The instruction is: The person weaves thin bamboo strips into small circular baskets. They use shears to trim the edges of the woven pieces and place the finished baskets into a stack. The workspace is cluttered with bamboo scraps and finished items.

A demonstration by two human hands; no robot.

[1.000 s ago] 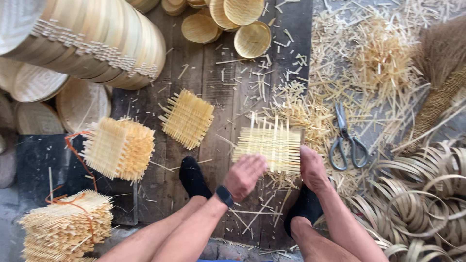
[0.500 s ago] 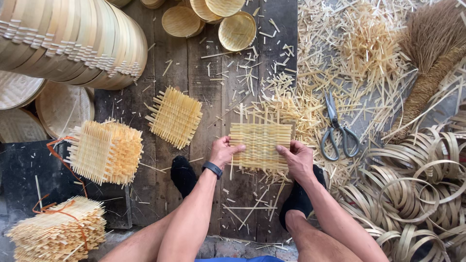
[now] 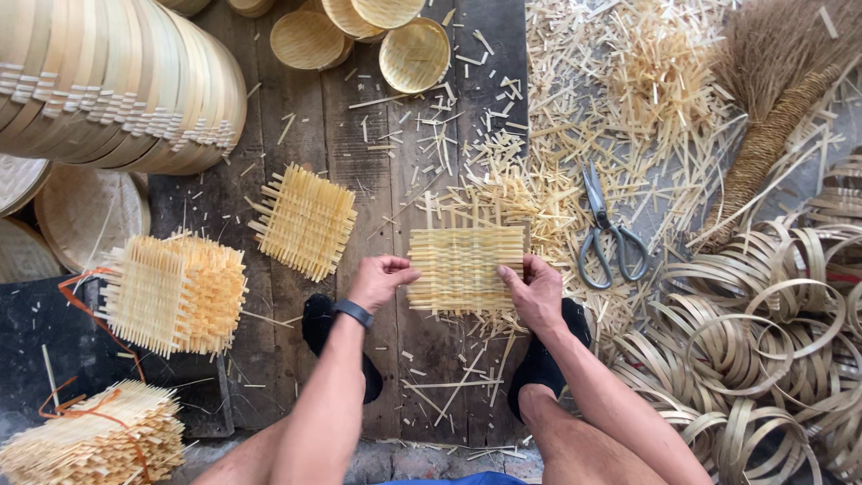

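1. The woven bamboo mat [image 3: 465, 268] lay flat on the plank floor [image 3: 409, 171] between your feet, its loose strip ends bristling out past the weave on every side.
2. Your left hand [image 3: 381, 280] was curled loosely at the mat's left edge, fingertips pinching the edge strips; your right hand [image 3: 537, 292] pressed on the right edge, fingers bent over the weave and thumb underneath or alongside, which I could not tell.
3. You should have judged the mat as very light, springy rather than stiff, and easy to skew: thin slats slide against each other until locked. The safest hold looked like opposite edges with both hands, on the woven body rather than the free ends, which would snap or pull out.
4. Just beyond the mat sat a drift of bamboo offcuts [image 3: 575, 117], and near your right hand lay grey-handled scissors [image 3: 606, 235], blades pointing away from you.
5. To the left, well apart, one finished mat [image 3: 305, 220] lay alone, then a thick stack of mats [image 3: 175, 292] and a tied bundle [image 3: 94, 440] with orange cord.
6. Bamboo hoops [image 3: 772, 341] crowded your right, a broom [image 3: 772, 117] above them; stacked round trays [image 3: 117, 81] and small round baskets [image 3: 413, 54] filled the far side. The dark boards were rough and littered, leaving little free room.
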